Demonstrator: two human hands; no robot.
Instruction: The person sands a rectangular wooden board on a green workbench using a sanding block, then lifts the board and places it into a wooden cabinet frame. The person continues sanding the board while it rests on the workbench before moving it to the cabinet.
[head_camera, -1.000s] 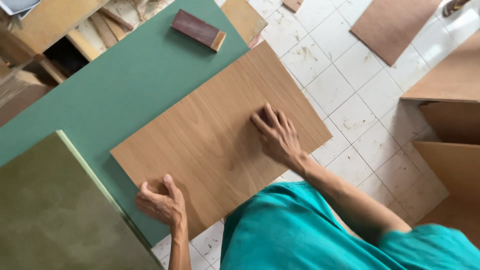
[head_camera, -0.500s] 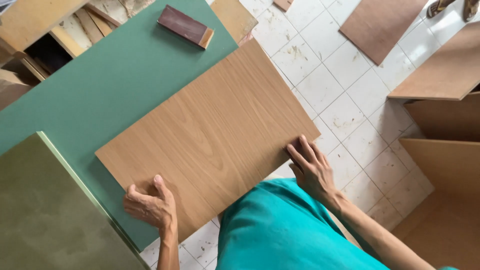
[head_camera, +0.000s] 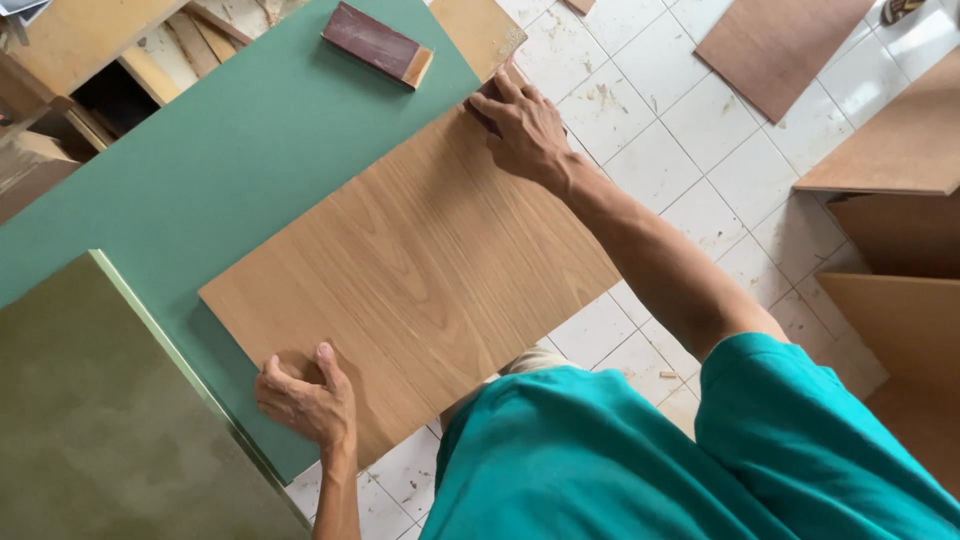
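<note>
A light wooden panel (head_camera: 400, 270) lies flat on a green board (head_camera: 220, 170), its right part overhanging the tiled floor. My left hand (head_camera: 300, 400) sits at the panel's near left corner, fingers curled at the edge and thumb on top, holding it down. My right hand (head_camera: 520, 125) reaches out to the panel's far corner and presses a small dark sanding pad (head_camera: 482, 100) against the surface; my fingers hide most of the pad.
A dark red-topped sanding block (head_camera: 378, 43) rests on the green board's far end. An olive board (head_camera: 90, 420) lies at the near left. Brown sheets (head_camera: 780, 50) and stacked boards (head_camera: 900, 140) lie on the dusty white tiled floor (head_camera: 660, 150) to the right.
My right hand slid with the pad from the panel's middle to its near right edge, then up to the far corner. My left hand stayed at the near left corner.
</note>
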